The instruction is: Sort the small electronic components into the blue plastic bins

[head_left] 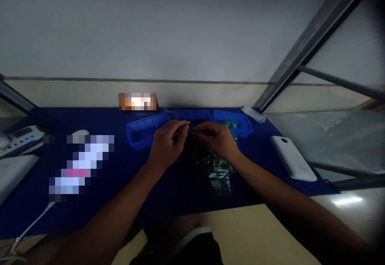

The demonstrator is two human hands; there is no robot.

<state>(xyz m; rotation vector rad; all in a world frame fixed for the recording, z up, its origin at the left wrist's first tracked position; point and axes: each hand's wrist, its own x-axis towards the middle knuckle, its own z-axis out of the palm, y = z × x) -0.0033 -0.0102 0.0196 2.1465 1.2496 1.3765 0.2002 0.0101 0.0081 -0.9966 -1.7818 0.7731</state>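
Over the middle of the blue table, my left hand [171, 141] and my right hand [219, 138] face each other, fingertips almost meeting. Thumb and fingers of each are pinched together; whatever sits between them is too small and dark to name. Beneath and behind the hands lies a dark pile of small parts [198, 154], partly covered by my right hand. Small clear plastic bags with green contents [219, 180] lie at the pile's right side. Just beyond the hands stand a left blue bin [135, 138], a middle blue bin [194, 115] and a right blue bin [245, 128] holding something green.
A white slab-like device [293, 158] lies at the right. Flat plastic packaging [254, 114] rests at the far right corner. On the left are a blurred-out bright screen [82, 164] with a white cable [33, 221], a white mouse-like object [80, 136] and a power strip [25, 138].
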